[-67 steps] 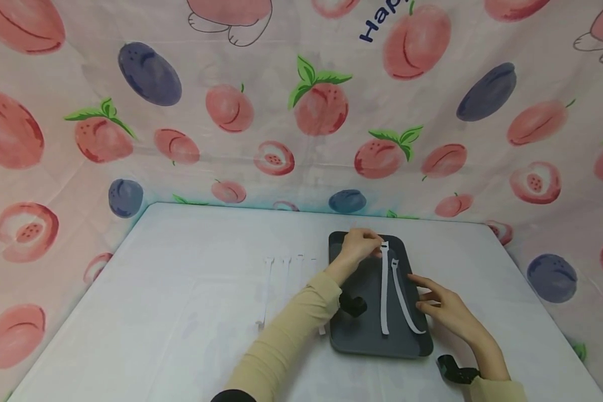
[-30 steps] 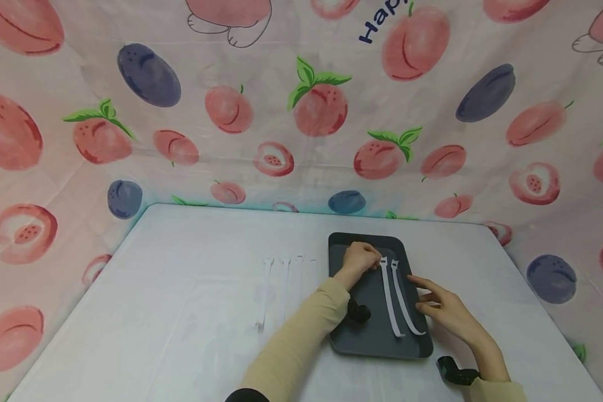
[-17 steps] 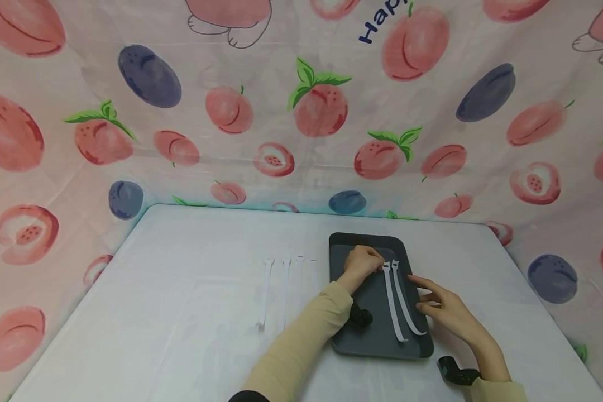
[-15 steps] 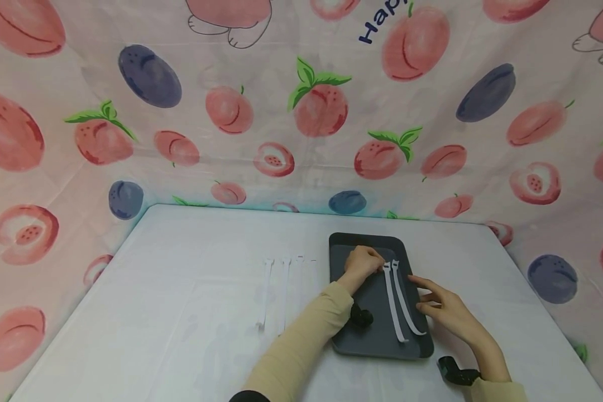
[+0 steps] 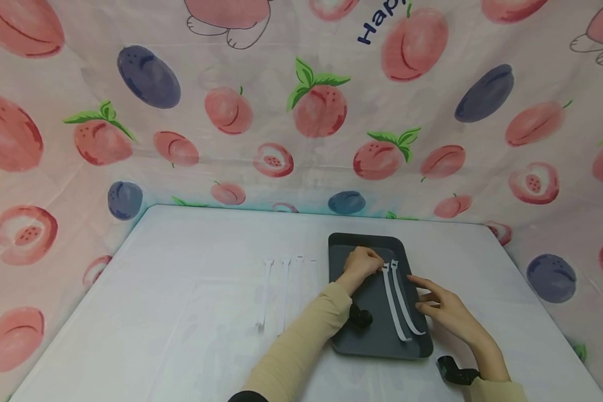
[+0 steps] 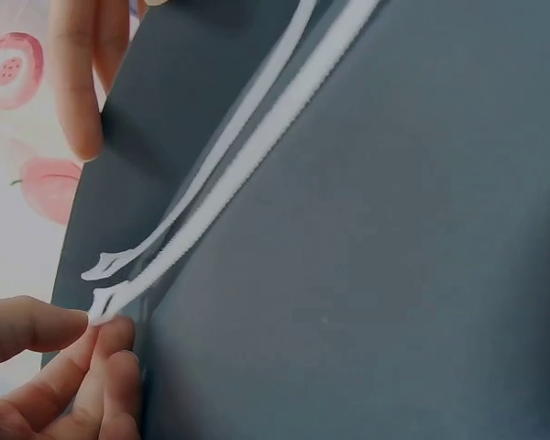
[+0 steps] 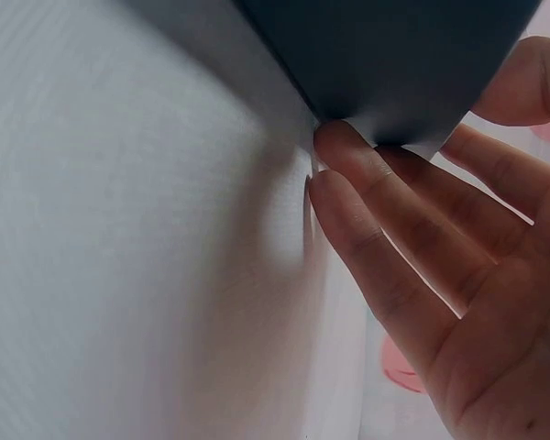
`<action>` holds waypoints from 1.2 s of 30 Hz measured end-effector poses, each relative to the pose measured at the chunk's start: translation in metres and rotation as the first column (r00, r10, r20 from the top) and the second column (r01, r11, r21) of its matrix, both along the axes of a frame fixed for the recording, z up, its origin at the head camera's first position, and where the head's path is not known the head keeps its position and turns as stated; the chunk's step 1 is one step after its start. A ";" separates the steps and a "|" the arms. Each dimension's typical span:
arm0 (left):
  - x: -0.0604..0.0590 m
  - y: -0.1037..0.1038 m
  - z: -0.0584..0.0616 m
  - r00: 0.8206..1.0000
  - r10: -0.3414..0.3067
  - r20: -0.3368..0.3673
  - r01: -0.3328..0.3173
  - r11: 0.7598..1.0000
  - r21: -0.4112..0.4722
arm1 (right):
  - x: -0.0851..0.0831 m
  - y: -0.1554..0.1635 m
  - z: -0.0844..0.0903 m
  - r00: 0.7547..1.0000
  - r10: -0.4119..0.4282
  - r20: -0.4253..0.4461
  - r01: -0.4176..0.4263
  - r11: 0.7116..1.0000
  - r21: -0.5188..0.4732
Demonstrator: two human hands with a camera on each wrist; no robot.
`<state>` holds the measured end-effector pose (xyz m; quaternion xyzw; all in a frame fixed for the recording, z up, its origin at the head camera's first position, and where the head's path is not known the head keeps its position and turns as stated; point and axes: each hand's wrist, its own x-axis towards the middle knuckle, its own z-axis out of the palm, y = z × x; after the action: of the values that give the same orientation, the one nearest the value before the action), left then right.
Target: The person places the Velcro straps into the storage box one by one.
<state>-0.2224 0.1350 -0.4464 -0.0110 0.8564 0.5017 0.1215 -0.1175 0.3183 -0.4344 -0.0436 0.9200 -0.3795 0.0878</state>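
From above, the left hand [image 5: 362, 263] sits over the far half of a dark tray [image 5: 344, 340] on the white surface [image 5: 181, 312], and the right hand [image 5: 444, 312] lies at the tray's right edge, but at that range the fingertips are too small to read. The left wrist view fills that in: the thumb and fingers [image 6: 46, 325] pinch the notched head of one white strap [image 6: 257, 160], which runs flat along the tray [image 6: 394, 275] away from them. A second strap [image 6: 229, 133] lies just beside the first, its head free and close to the pinching fingertips, not touched. The same view catches a finger of the right hand [image 6: 78, 78] at the tray's rim, beyond both straps. The right wrist view shows what neither of the others does: the right fingers [image 7: 394, 247] are straight and spread, two fingertips pressed against the tray's edge [image 7: 385, 55] where it meets the surface [image 7: 119, 229], holding nothing. Only the head view shows the rest: both straps [image 5: 398, 304] lie side by side along the tray's right half, between the two hands, and several more white straps [image 5: 281, 290] lie in a row on the surface left of the tray. A fruit-print cloth [image 5: 301, 106] hangs behind.
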 end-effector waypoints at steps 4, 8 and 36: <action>0.000 -0.002 0.000 1.000 -0.014 0.014 0.013 0.999 0.039 | 0.000 0.000 0.000 1.000 0.000 -0.001 0.000 1.000 0.002; -0.001 -0.004 0.000 0.999 -0.030 0.034 0.027 0.995 0.095 | -0.001 0.000 0.000 1.000 0.002 0.000 -0.002 1.000 0.001; -0.001 -0.046 0.006 0.972 -0.222 0.080 0.188 0.933 0.306 | 0.000 0.000 -0.001 1.000 0.007 -0.023 -0.007 1.000 0.024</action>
<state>-0.2237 0.0889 -0.4402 0.0684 0.7598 0.6074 0.2215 -0.1173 0.3187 -0.4355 -0.0501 0.9253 -0.3676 0.0791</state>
